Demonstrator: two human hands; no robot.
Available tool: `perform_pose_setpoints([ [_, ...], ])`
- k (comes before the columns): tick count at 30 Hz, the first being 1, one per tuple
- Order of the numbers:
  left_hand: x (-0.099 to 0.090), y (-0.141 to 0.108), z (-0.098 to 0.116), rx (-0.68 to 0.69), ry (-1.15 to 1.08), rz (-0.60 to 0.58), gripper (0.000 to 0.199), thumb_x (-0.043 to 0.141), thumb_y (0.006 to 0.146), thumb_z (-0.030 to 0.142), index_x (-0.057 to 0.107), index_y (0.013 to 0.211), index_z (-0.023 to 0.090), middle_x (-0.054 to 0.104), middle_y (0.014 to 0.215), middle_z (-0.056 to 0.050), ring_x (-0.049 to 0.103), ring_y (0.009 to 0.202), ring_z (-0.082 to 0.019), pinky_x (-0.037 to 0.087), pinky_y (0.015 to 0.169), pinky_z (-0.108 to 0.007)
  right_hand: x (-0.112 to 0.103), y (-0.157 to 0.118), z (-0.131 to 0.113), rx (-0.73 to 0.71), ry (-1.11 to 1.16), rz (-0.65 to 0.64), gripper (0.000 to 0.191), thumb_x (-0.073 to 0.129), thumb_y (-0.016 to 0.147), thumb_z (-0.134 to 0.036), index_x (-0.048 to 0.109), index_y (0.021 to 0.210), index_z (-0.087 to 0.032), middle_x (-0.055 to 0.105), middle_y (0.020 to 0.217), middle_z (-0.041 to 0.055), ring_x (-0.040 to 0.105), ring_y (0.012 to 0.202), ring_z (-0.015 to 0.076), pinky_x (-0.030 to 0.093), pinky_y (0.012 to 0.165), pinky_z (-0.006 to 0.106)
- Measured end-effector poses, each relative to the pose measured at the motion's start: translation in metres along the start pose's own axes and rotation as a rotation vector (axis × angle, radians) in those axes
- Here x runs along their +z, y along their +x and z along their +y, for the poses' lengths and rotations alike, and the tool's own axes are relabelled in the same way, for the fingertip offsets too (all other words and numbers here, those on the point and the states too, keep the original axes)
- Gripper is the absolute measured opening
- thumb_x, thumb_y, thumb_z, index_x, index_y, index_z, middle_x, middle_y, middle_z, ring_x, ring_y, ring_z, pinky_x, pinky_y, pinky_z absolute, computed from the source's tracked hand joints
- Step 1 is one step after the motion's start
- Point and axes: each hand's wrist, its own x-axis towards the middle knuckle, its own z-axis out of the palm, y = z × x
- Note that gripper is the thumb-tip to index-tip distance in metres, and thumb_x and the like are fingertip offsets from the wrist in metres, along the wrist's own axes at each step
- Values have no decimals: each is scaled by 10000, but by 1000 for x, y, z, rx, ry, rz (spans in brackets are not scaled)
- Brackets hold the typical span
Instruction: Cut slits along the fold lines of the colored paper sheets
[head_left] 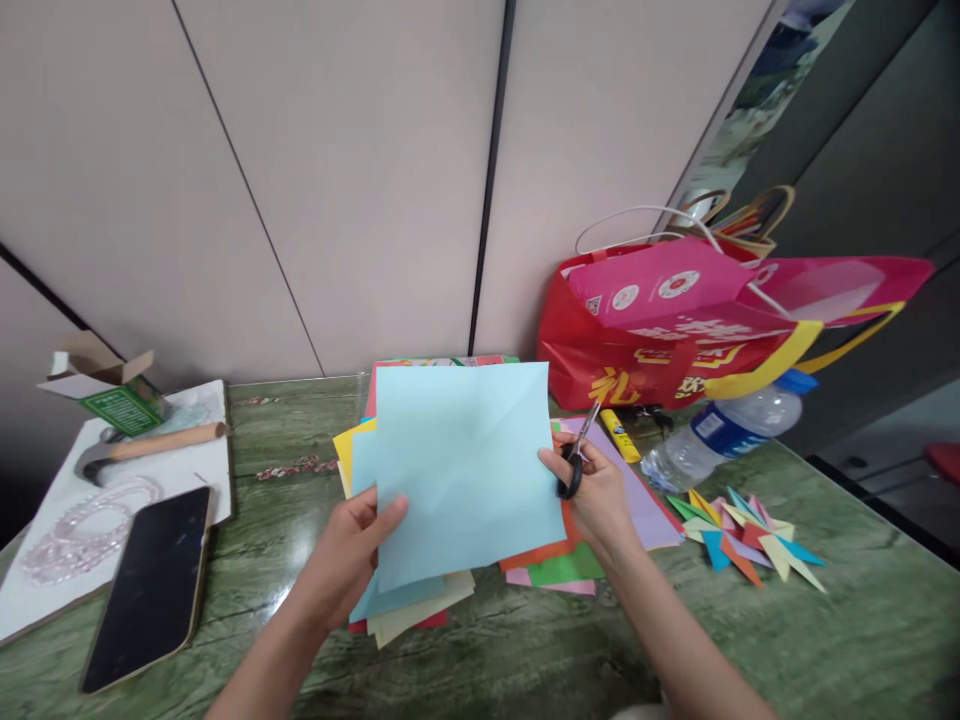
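A light blue sheet of paper [469, 470] is held up above the table. My left hand [349, 550] pinches its lower left edge, thumb on top. At the right edge, my right hand [592, 490] grips the sheet with thumb and fingers. That same hand also holds scissors with black handles [571, 472], their blades pointing up and away. Under the sheet lie more coloured papers, among them a pale yellow sheet [420, 612] on the left and a purple sheet [641, 505] on the right. The raised sheet hides much of these piles.
On the left, a white board [217, 440] bears a hammer [161, 441], a green box [124, 405] and clear beads [86, 535]; a phone [154, 585] overlaps its edge. To the right are a red bag [570, 345], a glue stick [621, 436], a water bottle [720, 430] and folded paper pieces [750, 540].
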Motion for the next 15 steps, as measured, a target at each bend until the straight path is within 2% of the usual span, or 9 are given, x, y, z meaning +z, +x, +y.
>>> perform_pose_setpoints([
  [4, -1, -1, -1, -76, 3, 7, 277, 743, 637, 280, 695, 866, 132, 756, 799, -81, 690, 694, -231, 540, 663, -336, 3, -2, 1, 26, -6, -30, 412, 804, 501, -341, 617, 835, -189, 527, 607, -52, 459, 523, 99, 345, 480, 227],
  [10, -6, 3, 4, -11, -20, 133, 298, 768, 586, 323, 700, 800, 126, 755, 712, -69, 688, 629, -228, 545, 618, -331, 6, -9, -2, 85, -74, -166, 464, 829, 459, -310, 630, 859, -184, 554, 623, -37, 470, 511, 104, 361, 456, 224],
  [15, -8, 4, 5, -9, -2, 147, 318, 770, 580, 336, 694, 806, 125, 753, 717, -72, 686, 635, -228, 550, 591, -320, 4, -9, -4, 49, -100, -150, 444, 827, 471, -309, 632, 848, -180, 564, 625, -37, 490, 540, 107, 385, 478, 221],
])
